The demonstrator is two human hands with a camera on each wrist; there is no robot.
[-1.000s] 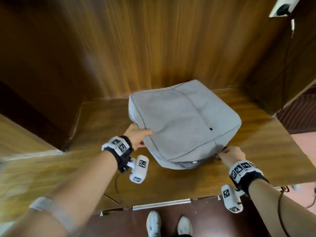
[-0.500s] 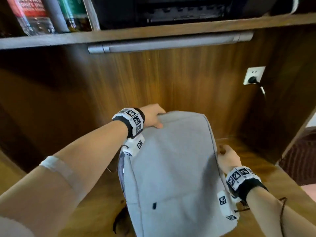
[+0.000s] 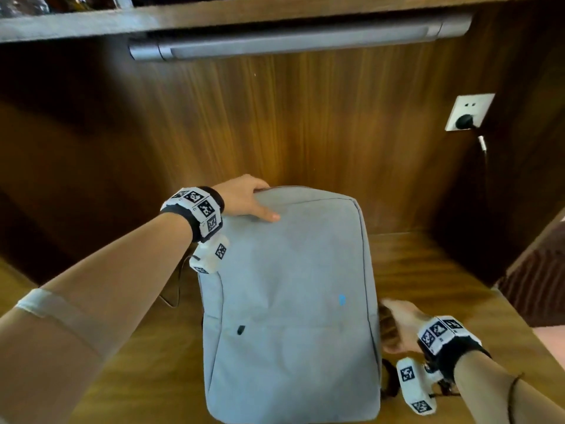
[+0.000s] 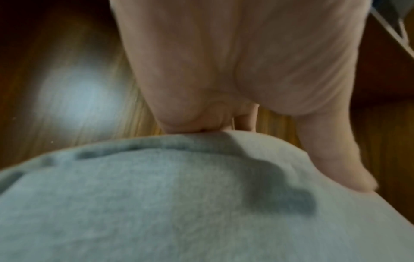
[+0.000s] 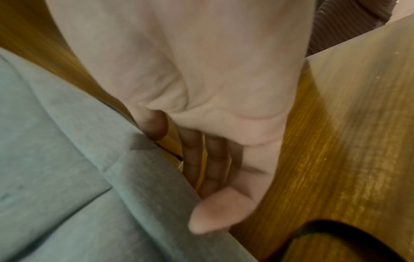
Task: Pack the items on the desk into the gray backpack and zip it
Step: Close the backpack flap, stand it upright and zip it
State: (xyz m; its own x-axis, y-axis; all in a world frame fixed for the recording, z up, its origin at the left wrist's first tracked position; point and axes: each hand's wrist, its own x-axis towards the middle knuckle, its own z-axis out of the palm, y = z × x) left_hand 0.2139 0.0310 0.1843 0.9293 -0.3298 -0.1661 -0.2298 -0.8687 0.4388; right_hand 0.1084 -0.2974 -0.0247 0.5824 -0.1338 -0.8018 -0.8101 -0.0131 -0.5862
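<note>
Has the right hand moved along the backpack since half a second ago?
Yes. The right hand has slid down the backpack's right edge toward its bottom, lower than before and farther from the wall socket.

**Materials and finish**

Gray backpack point(image 3: 290, 301): woven cloth, matt, slightly fuzzy heathered texture up close in the left wrist view; stitched seams, small dark zip pull that looks like plastic. Desk point(image 3: 428, 270): wood-grain top, semi-gloss, bright sheen patches. Back wall panel point(image 3: 275, 123): darker wood veneer, vertical grain, satin; reflects a soft light spot. Bar under the shelf point(image 3: 299, 41): smooth gray metal look, matt. Wall socket point(image 3: 469, 111): glossy white plastic, black plug. Wrist bands point(image 3: 198, 209): black fabric with white printed marker blocks, matt plastic.
</note>
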